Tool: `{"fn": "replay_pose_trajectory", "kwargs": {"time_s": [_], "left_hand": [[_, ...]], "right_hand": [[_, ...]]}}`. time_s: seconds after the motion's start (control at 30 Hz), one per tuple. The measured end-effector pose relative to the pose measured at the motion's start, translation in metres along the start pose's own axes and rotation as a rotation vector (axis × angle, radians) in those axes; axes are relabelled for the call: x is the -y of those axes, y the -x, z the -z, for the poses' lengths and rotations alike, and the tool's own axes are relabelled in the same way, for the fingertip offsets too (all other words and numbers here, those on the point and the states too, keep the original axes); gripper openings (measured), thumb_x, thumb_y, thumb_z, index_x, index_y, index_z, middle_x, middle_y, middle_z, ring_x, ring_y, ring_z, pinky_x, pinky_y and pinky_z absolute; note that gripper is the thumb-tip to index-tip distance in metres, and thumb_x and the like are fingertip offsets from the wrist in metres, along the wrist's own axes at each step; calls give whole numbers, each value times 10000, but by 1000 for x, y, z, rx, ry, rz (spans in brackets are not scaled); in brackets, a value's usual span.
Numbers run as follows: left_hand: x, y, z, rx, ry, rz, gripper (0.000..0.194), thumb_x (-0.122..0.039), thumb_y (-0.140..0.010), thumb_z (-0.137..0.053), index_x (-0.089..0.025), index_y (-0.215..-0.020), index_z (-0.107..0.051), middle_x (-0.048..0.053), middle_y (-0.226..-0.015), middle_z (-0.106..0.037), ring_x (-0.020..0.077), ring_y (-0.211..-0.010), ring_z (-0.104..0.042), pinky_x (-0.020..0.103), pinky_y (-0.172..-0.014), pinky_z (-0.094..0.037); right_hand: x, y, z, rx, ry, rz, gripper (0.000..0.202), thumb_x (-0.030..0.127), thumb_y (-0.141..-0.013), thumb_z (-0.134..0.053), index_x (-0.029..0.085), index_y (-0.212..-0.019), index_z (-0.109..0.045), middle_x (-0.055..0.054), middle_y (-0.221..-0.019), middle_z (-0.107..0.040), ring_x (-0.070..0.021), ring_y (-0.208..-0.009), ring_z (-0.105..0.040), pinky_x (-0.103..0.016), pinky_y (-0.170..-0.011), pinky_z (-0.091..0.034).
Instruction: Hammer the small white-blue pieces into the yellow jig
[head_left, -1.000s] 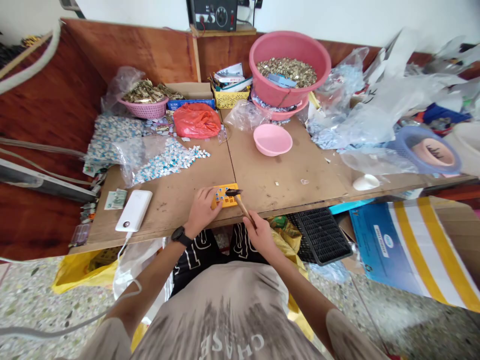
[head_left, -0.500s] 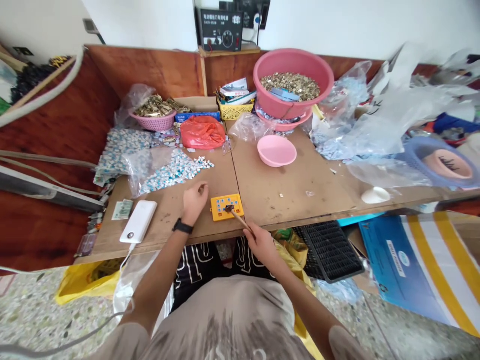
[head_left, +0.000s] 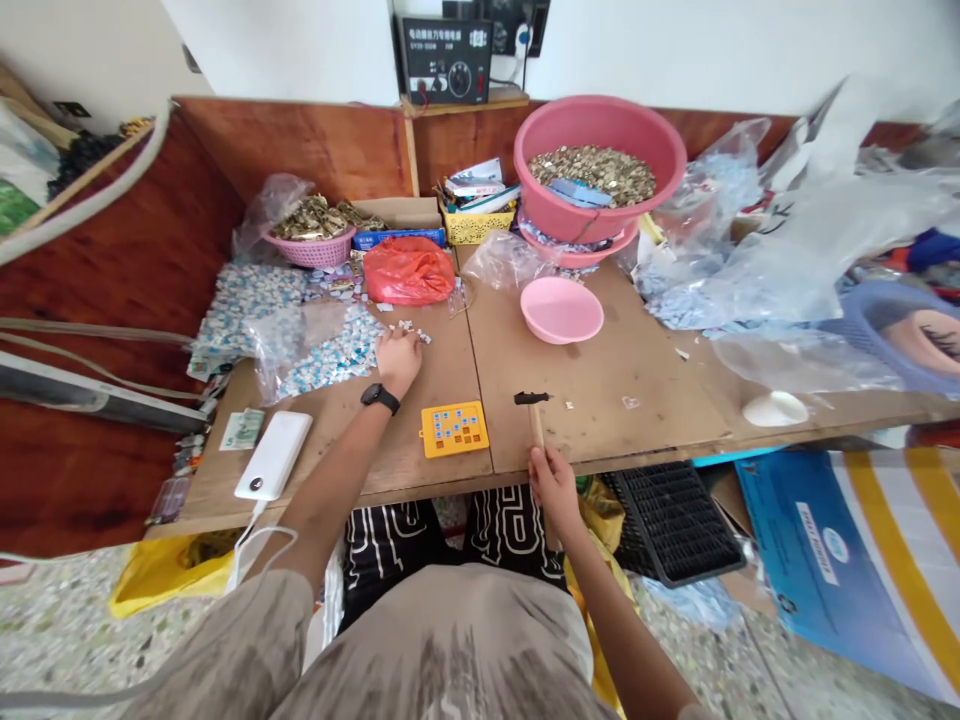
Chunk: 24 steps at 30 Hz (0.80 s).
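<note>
My right hand (head_left: 555,487) is closed round the wooden handle of a small hammer (head_left: 536,422), its dark head raised over the table's front part. My left hand (head_left: 399,360) reaches to the right edge of a pile of small white and blue pieces (head_left: 337,350); its fingertips are among them, and whether they pinch one is hidden. Between the hands and nearer to me lies a yellow tray (head_left: 454,429) with several blue-and-white pieces in its slots and some brown slots without them.
A pink bowl (head_left: 562,311) stands mid-table, with a red bag (head_left: 409,270) to its left. Behind it is a large pink basin (head_left: 600,150) of metal pieces. A white power bank (head_left: 274,455) with a cable lies at the left front. Plastic bags lie at the right.
My left hand has moved forward from beside the yellow tray to the pile. My right hand has moved the hammer off the tray to the right. The view has shifted slightly.
</note>
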<state>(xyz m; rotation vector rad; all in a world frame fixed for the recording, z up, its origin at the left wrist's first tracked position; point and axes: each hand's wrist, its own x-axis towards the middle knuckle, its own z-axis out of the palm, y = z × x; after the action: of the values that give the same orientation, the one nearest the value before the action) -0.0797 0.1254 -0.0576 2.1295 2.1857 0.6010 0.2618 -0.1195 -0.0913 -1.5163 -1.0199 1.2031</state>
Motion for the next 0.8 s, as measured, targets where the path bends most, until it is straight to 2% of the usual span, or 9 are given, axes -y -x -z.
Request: {"fn": "replay_pose_trajectory", "kwargs": {"time_s": [0.1, 0.27, 0.37, 0.47, 0.57, 0.7, 0.8], "left_hand": [[1, 9, 1, 10, -18, -37, 328, -219, -1070, -517, -195, -1186, -823, 256, -1364, -740, 473, -1370, -604, 609, -1136, -445], [3, 25, 8, 30, 66, -93, 333, -215, -1099, -471, -207, -1213, -784, 218, -1307, -748, 425, -1322, -624, 583, -1164, -471], [4, 41, 9, 27, 157, -119, 342, -207, -1110, -458, -223, -1258, -766, 184, -1258, -755, 380, -1245, -653, 552, -1172, -495], [8, 59, 7, 57, 165, -138, 364, -226, -1117, -473, -221, -1317, -777, 186, -1276, -752, 378, -1245, -665, 548, -1178, -510], [14, 70, 9, 100, 141, -126, 349, -261, -1128, -491, -221, -1254, -814, 183, -1231, -754, 377, -1254, -691, 532, -1181, -526], [18, 80, 22, 116, 191, -103, 283, -279, -1112, -565, -240, -1199, -832, 161, -1194, -808, 356, -1179, -750, 491, -1112, -567], [7, 98, 33, 133, 373, -93, 245, -357, -1104, -648, -258, -1216, -843, 104, -1161, -850, 301, -1053, -778, 436, -1022, -604]], "right_hand": [[2, 0, 0, -19, -155, -117, 642, 843, -937, -769, 240, -1150, -717, 75, -751, -528, -87, -475, -333, -217, -368, -287], [6, -3, 3, -1, -244, -169, 654, 813, -900, -838, 230, -1172, -724, 88, -752, -526, -61, -455, -341, -180, -333, -302], [5, -5, 4, 0, -260, -182, 634, 801, -905, -833, 235, -1170, -721, 89, -747, -533, -58, -444, -350, -176, -326, -312], [3, -6, 3, -1, -273, -180, 627, 797, -910, -825, 238, -1176, -725, 88, -750, -543, -53, -437, -344, -175, -321, -316], [1, -6, 4, -13, -282, -178, 625, 792, -908, -833, 237, -1175, -729, 90, -745, -543, -50, -434, -345, -169, -317, -316], [-1, -7, 4, -8, -283, -176, 623, 796, -895, -840, 244, -1161, -727, 87, -736, -549, -53, -428, -350, -171, -307, -319], [-1, -8, 3, -8, -293, -172, 619, 794, -892, -841, 246, -1155, -724, 86, -735, -557, -55, -428, -355, -173, -304, -318]]}}
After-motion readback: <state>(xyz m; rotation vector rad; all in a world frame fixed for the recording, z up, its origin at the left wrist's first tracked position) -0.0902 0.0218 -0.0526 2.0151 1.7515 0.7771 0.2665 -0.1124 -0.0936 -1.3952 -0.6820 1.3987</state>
